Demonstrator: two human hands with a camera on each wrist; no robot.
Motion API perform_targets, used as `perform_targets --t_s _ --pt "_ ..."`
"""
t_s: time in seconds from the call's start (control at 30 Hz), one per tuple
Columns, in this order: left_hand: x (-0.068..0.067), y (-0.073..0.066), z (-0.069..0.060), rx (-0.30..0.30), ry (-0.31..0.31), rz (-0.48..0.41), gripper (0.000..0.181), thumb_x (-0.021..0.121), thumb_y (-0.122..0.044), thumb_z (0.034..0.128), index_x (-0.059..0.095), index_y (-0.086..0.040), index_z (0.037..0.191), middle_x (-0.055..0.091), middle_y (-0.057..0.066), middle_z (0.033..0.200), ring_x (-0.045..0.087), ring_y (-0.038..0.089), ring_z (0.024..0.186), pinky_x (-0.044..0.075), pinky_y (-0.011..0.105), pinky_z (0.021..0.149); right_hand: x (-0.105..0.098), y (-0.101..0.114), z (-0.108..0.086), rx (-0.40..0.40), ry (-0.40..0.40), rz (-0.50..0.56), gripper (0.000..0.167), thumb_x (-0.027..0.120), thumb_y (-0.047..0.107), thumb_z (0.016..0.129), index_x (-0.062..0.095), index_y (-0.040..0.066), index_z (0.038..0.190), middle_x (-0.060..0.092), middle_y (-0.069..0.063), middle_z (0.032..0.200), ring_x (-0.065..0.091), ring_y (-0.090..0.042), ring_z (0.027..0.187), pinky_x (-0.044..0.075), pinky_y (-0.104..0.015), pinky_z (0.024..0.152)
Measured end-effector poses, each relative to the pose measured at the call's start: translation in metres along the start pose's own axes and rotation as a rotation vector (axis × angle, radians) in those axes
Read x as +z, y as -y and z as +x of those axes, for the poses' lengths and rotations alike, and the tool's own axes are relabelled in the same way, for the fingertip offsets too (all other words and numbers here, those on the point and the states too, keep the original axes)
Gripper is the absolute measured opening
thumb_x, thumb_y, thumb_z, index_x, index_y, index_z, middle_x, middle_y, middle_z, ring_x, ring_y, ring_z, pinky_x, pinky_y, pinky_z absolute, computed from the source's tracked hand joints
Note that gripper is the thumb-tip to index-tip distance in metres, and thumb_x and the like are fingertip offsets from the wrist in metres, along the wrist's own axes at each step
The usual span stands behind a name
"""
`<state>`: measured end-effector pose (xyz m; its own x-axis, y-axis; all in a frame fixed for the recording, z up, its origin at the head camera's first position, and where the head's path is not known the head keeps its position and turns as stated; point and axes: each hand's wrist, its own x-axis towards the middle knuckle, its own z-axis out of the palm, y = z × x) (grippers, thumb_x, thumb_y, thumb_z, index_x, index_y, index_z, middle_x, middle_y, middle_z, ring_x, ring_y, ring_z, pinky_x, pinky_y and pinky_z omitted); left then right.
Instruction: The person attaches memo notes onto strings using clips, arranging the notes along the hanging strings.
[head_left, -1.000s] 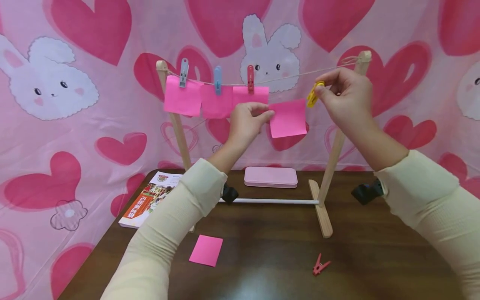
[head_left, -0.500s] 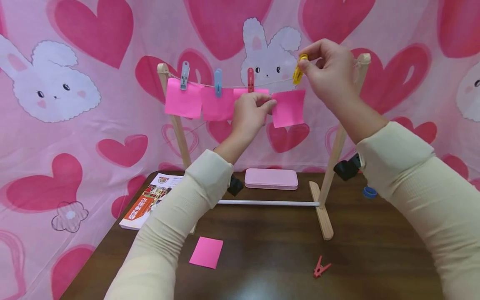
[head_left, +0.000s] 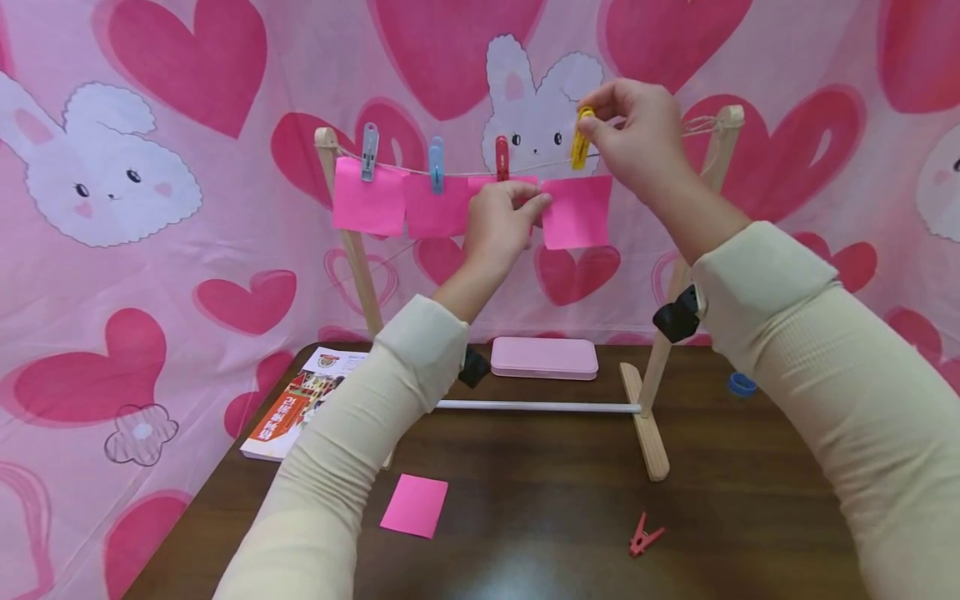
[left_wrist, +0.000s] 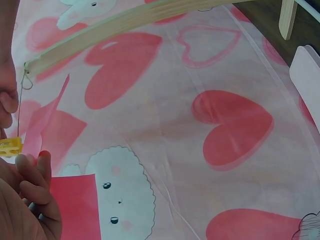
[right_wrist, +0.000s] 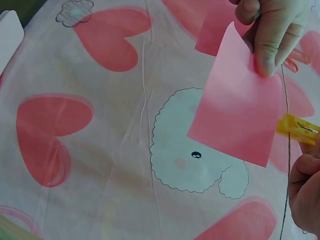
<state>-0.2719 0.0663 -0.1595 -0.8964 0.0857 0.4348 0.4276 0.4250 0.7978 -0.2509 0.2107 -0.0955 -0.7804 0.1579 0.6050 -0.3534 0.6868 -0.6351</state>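
Note:
My left hand [head_left: 498, 225] pinches a pink sticky note [head_left: 579, 213] near its upper left corner, just below the string [head_left: 553, 166]. Between thumb and fingers of my right hand [head_left: 641, 133] is a yellow clothespin [head_left: 581, 140], its lower end at the string above the note. In the right wrist view the clothespin [right_wrist: 299, 129] crosses the string, beside the note's edge [right_wrist: 235, 102]; whether it bites the paper I cannot tell. Further left, grey [head_left: 369, 153], light blue [head_left: 437, 167] and red [head_left: 502, 157] clothespins hold pink notes [head_left: 367, 200] on the string, the third partly behind my left hand.
A wooden stand [head_left: 654, 367] carries the string, with a white bar [head_left: 540, 407] low across it. On the dark table [head_left: 525, 500] lie another pink note [head_left: 415, 506], a red clothespin [head_left: 643, 537], a book [head_left: 288, 417], a pink case [head_left: 543, 358] and a blue ring [head_left: 742, 384].
My left hand has raised the pink note toward the string. My right hand has carried the yellow clothespin up and left, from beside the note to above it, turning it more upright.

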Motion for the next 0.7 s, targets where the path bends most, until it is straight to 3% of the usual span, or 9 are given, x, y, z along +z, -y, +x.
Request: perform_targets --t_s 0.43,0.7 --pt "0.0006 -0.001 0.0015 0.023 -0.041 -0.011 0.027 0.064 -0.03 0.0867 0.069 -0.017 0.109 0.065 -0.002 0.078 0.06 0.009 0.067 0.049 0.022 0.054 0.0008 -0.0038 -0.0023 0.003 0.071 -0.065 0.037 0.052 0.034 0.092 0.06 0.015 0.123 0.06 -0.002 0.118 0.054 -0.014 0.098 0.047 -0.023 0.085" --pt "0.0004 0.0004 0.0019 0.013 -0.059 -0.03 0.026 0.064 -0.03 0.0865 0.07 -0.016 0.108 0.065 -0.001 0.078 0.06 0.009 0.066 0.049 0.022 0.054 0.0043 -0.0042 -0.0059 -0.017 0.071 -0.118 0.037 0.053 0.031 0.092 0.059 0.015 0.124 0.06 -0.002 0.117 0.057 -0.014 0.101 0.047 -0.021 0.084"
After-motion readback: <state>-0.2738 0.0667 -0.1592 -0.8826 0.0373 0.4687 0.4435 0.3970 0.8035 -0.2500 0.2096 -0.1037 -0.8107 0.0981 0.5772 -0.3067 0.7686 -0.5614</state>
